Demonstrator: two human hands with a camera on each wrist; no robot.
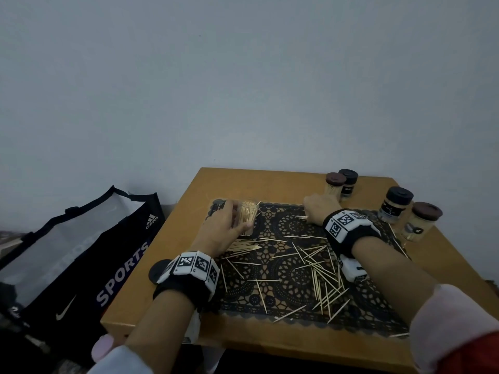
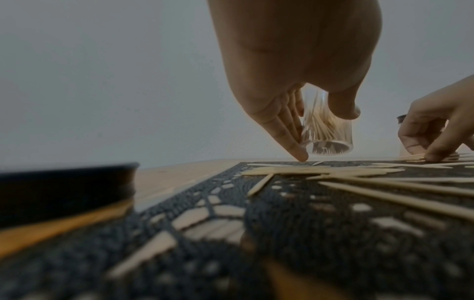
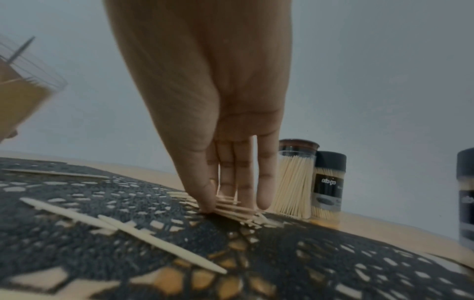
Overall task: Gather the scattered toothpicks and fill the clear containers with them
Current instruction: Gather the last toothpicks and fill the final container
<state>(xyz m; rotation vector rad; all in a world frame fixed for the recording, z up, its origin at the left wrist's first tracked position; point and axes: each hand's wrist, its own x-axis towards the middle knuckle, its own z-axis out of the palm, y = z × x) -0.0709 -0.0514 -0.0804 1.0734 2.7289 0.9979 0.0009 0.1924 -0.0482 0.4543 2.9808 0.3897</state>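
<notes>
My left hand (image 1: 239, 215) grips a clear open container (image 1: 249, 214) part full of toothpicks, at the black lace mat's (image 1: 378, 300) far left. In the left wrist view this container (image 2: 330, 138) hangs tilted just above the mat, between thumb and fingers of the left hand (image 2: 320, 134). My right hand (image 1: 310, 214) is at the mat's far edge. In the right wrist view its (image 3: 225, 207) thumb and fingers pinch a small bundle of toothpicks (image 3: 238, 212) lying on the mat. Several loose toothpicks (image 1: 316, 265) lie scattered over the mat's middle and right.
Capped toothpick containers stand at the table's back right: a brown-lidded one (image 1: 334, 187), a black-lidded one (image 1: 348, 183), and two more (image 1: 395, 203) nearer the right edge. A black lid (image 1: 156, 271) lies by my left wrist. A sports bag (image 1: 81, 252) sits on the floor left of the wooden table (image 1: 270, 338).
</notes>
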